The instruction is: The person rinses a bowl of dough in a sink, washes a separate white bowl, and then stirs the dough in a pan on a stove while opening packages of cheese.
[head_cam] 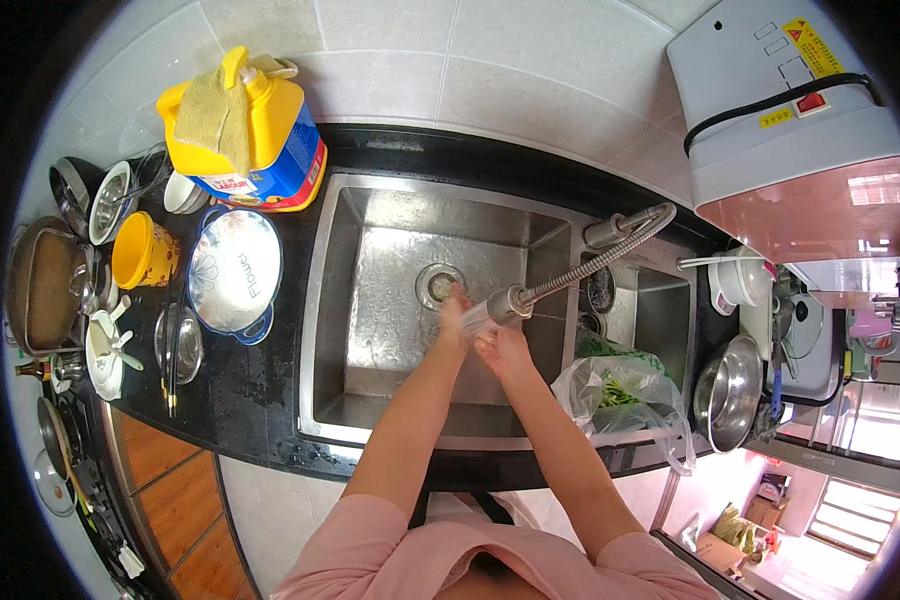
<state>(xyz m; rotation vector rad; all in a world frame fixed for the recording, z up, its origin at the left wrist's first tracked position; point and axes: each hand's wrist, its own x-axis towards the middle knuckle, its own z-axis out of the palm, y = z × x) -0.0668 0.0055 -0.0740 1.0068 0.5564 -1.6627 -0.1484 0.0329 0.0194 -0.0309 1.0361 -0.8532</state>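
Water runs from the spray head (508, 304) of a flexible metal faucet (585, 266) over the large stainless steel sink basin (390, 322). My left hand (454, 309) is in the stream, near the drain strainer (441, 287), with part of it blurred by the water. Close under the spray head is my right hand (504, 351), its fingers curled toward the left hand. No object shows in either hand. Whether the right fingers touch the spray head or hold something small, I cannot tell.
A clear plastic bag of green vegetables (615, 390) lies over the smaller basin (664, 300). Left of the sink are a yellow jug (277, 135) draped with a cloth (214, 120), a white-and-blue floral dish (232, 262) and chopsticks (171, 352). A steel bowl (731, 394) stands at right.
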